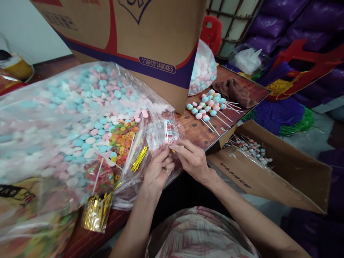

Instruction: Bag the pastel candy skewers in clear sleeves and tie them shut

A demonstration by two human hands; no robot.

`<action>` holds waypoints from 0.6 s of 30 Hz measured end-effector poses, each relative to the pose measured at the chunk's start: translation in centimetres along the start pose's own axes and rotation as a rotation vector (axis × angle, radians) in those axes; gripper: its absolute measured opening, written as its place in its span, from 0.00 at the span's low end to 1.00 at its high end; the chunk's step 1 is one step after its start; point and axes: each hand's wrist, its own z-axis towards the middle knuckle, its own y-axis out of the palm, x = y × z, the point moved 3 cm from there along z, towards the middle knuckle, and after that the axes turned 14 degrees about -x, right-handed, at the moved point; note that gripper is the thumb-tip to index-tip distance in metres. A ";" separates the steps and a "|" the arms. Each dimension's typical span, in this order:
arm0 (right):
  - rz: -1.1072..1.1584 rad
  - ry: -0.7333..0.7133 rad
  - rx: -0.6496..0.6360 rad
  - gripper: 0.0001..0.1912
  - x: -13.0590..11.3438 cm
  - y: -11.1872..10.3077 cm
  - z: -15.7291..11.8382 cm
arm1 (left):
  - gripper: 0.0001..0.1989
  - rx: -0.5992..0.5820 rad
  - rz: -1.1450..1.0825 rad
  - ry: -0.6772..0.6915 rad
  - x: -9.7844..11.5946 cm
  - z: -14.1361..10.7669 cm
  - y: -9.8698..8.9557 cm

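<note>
My left hand (pixel 159 167) is closed around the gathered neck of a small clear candy wrapper (pixel 170 132) with a printed label. A thin white stick end shows below its fingers, so a candy stick seems to be inside. Fingertips of my right hand (pixel 194 158) pinch at the same neck, where a bit of gold twist tie shows between them. Just left of the hands, loose gold twist ties (pixel 139 158) lie on the plastic. Ring-shaped gummies (pixel 124 138) and pastel candies (pixel 90 153) spill from a big clear bag (pixel 129 80).
A large carton (pixel 161 43) stands behind the bag. Candy sticks (pixel 211 104) are piled on the table at right, near a brown cloth (pixel 236 91). An open box (pixel 303 179) beside the table holds wrapped candy sticks. A gold tie packet (pixel 96 213) lies at the front left.
</note>
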 end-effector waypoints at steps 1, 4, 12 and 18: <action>-0.070 -0.037 0.012 0.13 0.1 -0.1 -0.1 | 0.07 -0.002 -0.028 -0.024 -0.1 -0.1 0.2; -0.181 -0.104 0.051 0.12 0.1 -0.5 0.1 | 0.05 -0.053 -0.071 -0.046 -0.5 -0.4 0.8; -0.073 0.018 0.157 0.10 -1.4 -1.3 0.8 | 0.08 -0.146 0.121 0.109 -1.4 -0.2 2.3; 0.335 0.245 0.189 0.08 -0.8 -3.6 0.1 | 0.15 -0.251 0.352 0.290 -0.4 -0.3 3.9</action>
